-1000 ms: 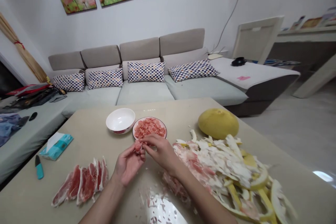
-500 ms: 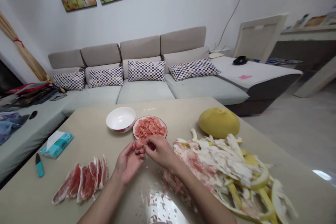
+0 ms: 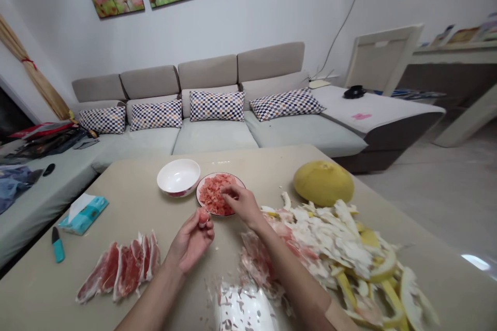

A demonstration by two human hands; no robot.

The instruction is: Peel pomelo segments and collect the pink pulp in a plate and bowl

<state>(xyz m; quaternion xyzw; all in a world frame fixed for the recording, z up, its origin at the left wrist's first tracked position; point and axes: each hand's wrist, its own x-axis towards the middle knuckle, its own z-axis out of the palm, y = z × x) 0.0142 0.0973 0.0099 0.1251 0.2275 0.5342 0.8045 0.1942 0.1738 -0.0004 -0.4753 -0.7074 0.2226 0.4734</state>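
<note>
My left hand (image 3: 192, 240) pinches a small pink piece of pomelo flesh (image 3: 203, 216) between thumb and fingers, just in front of the plate. Over the right part of that plate (image 3: 200, 206) hovers my right hand (image 3: 243, 206), its fingers drawn together; whatever they hold, if anything, is hidden. Loose pink pomelo pulp (image 3: 214, 194) is heaped on the plate. To the left lie several unpeeled pomelo segments (image 3: 126, 266) in a row. Under my right forearm are thin, pinkish torn membranes (image 3: 254, 258).
A white bowl (image 3: 178, 178) stands left of the plate. A whole yellow pomelo (image 3: 324, 183) sits at the back right, behind a heap of peel and pith (image 3: 330, 240). At far left are a tissue pack (image 3: 85, 214) and a small teal-handled knife (image 3: 58, 245). Scraps lie on a shiny white surface (image 3: 244, 310) in front.
My right hand has left the piece in my left hand and moved away and to the right, over the plate. My left hand has stayed nearly in place, still holding the pomelo piece.
</note>
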